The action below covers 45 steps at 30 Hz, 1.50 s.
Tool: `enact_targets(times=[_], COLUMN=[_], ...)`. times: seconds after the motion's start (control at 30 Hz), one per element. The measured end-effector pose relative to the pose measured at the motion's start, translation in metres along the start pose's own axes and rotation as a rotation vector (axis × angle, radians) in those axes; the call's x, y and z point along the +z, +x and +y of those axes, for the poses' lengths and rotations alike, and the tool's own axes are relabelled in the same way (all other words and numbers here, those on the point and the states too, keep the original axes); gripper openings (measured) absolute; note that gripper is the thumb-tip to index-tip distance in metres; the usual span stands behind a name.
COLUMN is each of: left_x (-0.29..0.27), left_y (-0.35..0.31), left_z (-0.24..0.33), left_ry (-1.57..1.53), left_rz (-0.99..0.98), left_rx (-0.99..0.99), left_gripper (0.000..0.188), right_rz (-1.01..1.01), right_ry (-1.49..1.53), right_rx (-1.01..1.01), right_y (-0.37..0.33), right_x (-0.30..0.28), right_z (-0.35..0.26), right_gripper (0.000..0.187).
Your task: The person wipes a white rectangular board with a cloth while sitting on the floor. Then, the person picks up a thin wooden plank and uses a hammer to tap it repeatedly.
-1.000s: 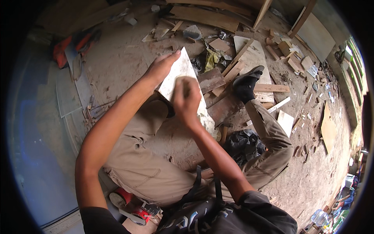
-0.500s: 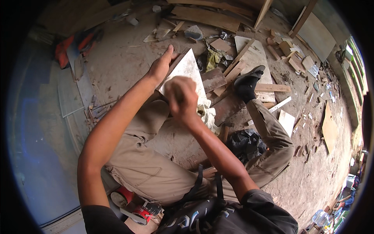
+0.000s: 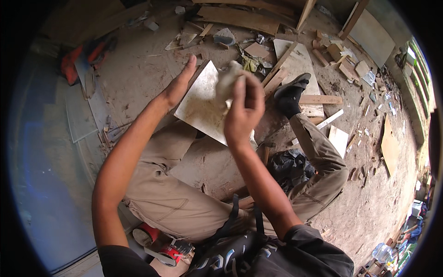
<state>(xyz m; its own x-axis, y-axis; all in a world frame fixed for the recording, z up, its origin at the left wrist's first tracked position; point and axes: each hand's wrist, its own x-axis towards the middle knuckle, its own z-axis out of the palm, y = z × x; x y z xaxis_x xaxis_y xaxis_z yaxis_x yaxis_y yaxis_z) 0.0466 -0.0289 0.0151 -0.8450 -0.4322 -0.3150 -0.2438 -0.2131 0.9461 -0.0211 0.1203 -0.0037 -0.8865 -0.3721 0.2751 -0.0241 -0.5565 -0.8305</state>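
A board (image 3: 196,104) with a pale, glossy, yellow-smeared face and a brown edge is tilted up over my folded leg. My left hand (image 3: 177,90) grips it along its left edge, thumb pointing up. In my right hand (image 3: 247,111), above the board's right side, is a bunched whitish cloth (image 3: 227,83), smeared by motion. The fingers are curled around the cloth. I cannot tell whether the cloth touches the board. Part of the board's right side is hidden behind the cloth and hand.
Beside my bent leg lies a crumpled black plastic bag (image 3: 291,167). Red cans (image 3: 170,255) stand by my hip at lower left. Wood offcuts (image 3: 341,55) and a long pale panel (image 3: 302,64) litter the dirt floor ahead. A bluish sheet surface (image 3: 50,184) borders the left.
My right hand has moved right from the board's lower left part, bringing the cloth up with it. The board has shifted slightly left, and more of its face shows.
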Motion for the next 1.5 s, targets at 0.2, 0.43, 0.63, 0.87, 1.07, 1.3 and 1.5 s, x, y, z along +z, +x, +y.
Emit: enact_targets(times=[0.2, 0.43, 0.63, 0.87, 1.07, 1.3, 1.5], left_x=[-0.006, -0.001, -0.02, -0.004, -0.029, -0.12, -0.123], left_y=[-0.01, -0.017, -0.014, -0.004, -0.001, -0.005, -0.066], left_z=[-0.009, -0.01, -0.016, -0.01, -0.013, -0.037, 0.01], left_ry=[-0.179, -0.015, -0.294, -0.006, 0.144, 0.57, 0.439], left_rz=[-0.072, 0.163, 0.084, 0.11, 0.212, 0.387, 0.458], left_rx=[-0.045, -0.014, -0.123, -0.111, -0.125, -0.103, 0.091], left_gripper=[0.08, 0.079, 0.076, 0.058, 0.055, 0.053, 0.046], right_rz=[-0.496, -0.529, -0.383, -0.23, -0.556, -0.566, -0.16], right_ry=[-0.579, -0.329, -0.388, -0.511, -0.417, -1.313, -0.926], right_rx=[0.032, 0.11, 0.219, 0.62, 0.124, 0.857, 0.939], right_y=[-0.06, -0.078, -0.103, -0.112, -0.112, -0.142, -0.113], right_x=[-0.025, -0.024, -0.031, -0.085, -0.034, -0.244, -0.227], right_z=[0.111, 0.101, 0.129, 0.194, 0.111, 0.216, 0.215], right_gripper=[0.059, 0.067, 0.067, 0.066, 0.069, 0.05, 0.066])
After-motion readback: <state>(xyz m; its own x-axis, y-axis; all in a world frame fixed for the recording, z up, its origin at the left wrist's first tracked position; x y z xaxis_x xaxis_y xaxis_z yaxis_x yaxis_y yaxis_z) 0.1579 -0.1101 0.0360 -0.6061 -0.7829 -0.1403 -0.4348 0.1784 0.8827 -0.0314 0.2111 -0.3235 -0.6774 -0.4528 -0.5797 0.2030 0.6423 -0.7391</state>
